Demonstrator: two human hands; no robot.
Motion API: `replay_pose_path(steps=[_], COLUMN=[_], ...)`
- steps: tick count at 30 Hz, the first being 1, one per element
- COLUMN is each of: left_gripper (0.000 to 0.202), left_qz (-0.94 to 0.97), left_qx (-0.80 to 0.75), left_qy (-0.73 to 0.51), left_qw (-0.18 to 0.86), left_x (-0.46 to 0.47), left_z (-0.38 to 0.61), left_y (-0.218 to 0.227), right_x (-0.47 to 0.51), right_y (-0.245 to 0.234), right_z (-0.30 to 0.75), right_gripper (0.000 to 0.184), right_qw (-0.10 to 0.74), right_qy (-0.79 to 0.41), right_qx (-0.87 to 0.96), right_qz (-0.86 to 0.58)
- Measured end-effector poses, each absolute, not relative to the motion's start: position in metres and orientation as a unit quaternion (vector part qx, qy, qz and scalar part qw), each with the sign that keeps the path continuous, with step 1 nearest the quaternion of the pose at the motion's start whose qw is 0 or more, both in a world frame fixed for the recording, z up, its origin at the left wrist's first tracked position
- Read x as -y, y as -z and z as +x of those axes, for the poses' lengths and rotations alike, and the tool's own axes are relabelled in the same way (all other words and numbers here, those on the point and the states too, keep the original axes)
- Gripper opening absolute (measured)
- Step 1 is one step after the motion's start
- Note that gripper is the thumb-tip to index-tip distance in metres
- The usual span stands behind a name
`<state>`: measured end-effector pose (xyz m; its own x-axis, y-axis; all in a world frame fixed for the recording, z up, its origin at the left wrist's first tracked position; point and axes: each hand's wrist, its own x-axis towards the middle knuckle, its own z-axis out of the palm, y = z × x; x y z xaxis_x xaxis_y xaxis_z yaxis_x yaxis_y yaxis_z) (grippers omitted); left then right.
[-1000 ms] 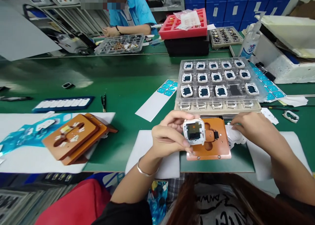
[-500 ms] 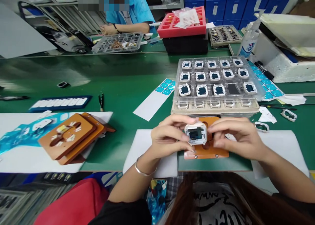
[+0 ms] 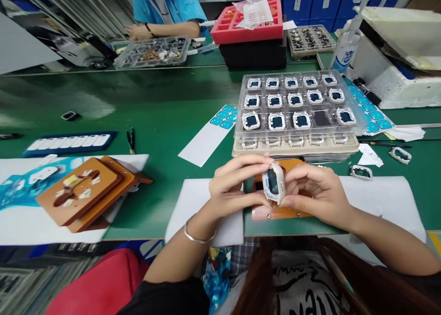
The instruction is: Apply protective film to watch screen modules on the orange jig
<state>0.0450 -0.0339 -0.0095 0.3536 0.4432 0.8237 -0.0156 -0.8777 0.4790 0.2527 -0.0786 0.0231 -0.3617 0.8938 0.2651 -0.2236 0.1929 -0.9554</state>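
L hand (image 3: 230, 188) & R hand (image 3: 315, 193) both pinch white watch case (image 3: 274, 183), tilted, over orange jig (image 3: 275, 210).

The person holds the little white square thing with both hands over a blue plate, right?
Not quite. The plate is not blue: it is orange-brown, as the head view shows. The rest holds: the left hand and the right hand both hold the little white square thing over that plate.
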Motion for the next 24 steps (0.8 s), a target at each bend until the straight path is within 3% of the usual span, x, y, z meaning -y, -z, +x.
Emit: replay_pose_path(steps=[6, 15, 24], left_gripper=[0.065, 0.070, 0.064], left_qz=[0.802, 0.759, 0.775], left_qx=[-0.133, -0.117, -0.135], left_qy=[-0.544, -0.606, -0.592], left_qw=[0.210, 0.208, 0.173], left_x=[0.0339, 0.0307, 0.0338], left_z=[0.0472, 0.0518, 0.0507], left_y=[0.0057, 0.0074, 0.0063], right_x=[0.0765, 0.0707, 0.0732], right_y=[-0.0235, -0.0229, -0.0259], right_z=[0.2538, 0.2558, 0.2562], right_gripper=[0.023, 0.033, 0.032], right_qw=[0.471, 0.388, 0.359], right_qy=[-0.594, -0.750, -0.759], right_qx=[0.586, 0.474, 0.473], right_qz=[-0.286, -0.252, -0.267])
